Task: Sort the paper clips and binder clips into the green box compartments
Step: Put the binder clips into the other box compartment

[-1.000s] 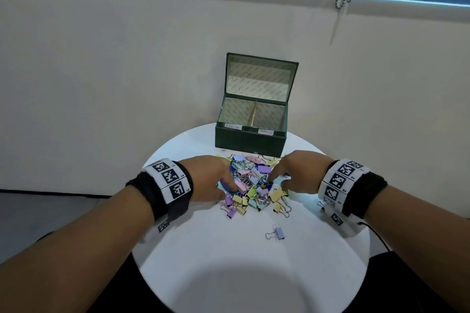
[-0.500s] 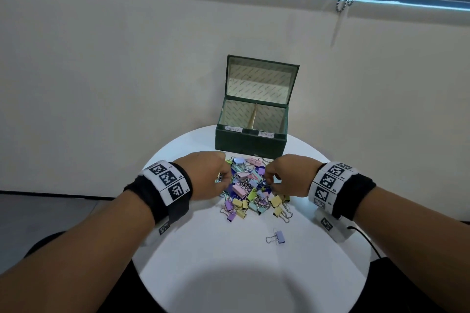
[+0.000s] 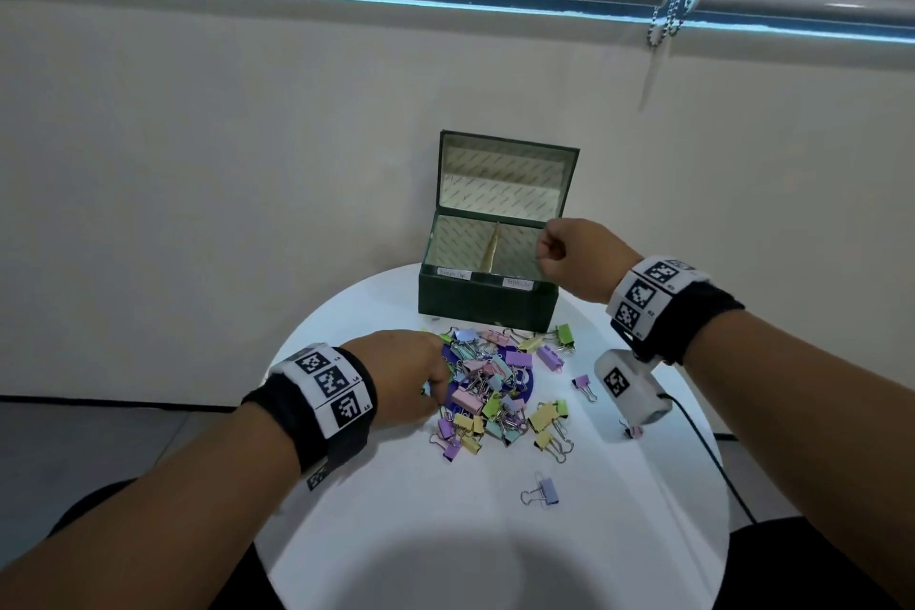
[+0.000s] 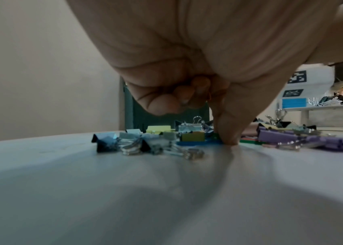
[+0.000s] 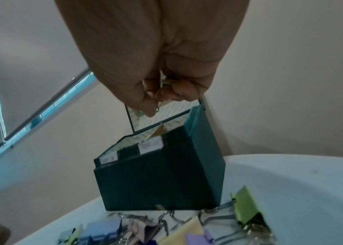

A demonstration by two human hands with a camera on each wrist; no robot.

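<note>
The green box (image 3: 487,300) stands open at the table's far edge, its inside split by a divider (image 3: 492,248) into two labelled compartments. My right hand (image 3: 547,253) hovers over the right compartment, fingers curled. In the right wrist view it (image 5: 160,97) pinches green paper clips (image 5: 157,108) above the box (image 5: 162,179). A heap of pastel binder clips (image 3: 500,391) mixed with paper clips lies in front of the box. My left hand (image 3: 435,384) sits at the heap's left edge. There its fingers are curled (image 4: 227,139), and one tip pins a green paper clip (image 4: 216,136) to the table.
The round white table (image 3: 445,535) has bare surface toward me. A lone lilac binder clip (image 3: 542,493) lies apart in front of the heap. Two more stray clips (image 3: 584,384) lie right of it. A wall stands close behind the box.
My right hand has left the heap and risen to the box's right compartment with paper clips. My left hand has stayed at the heap's left side.
</note>
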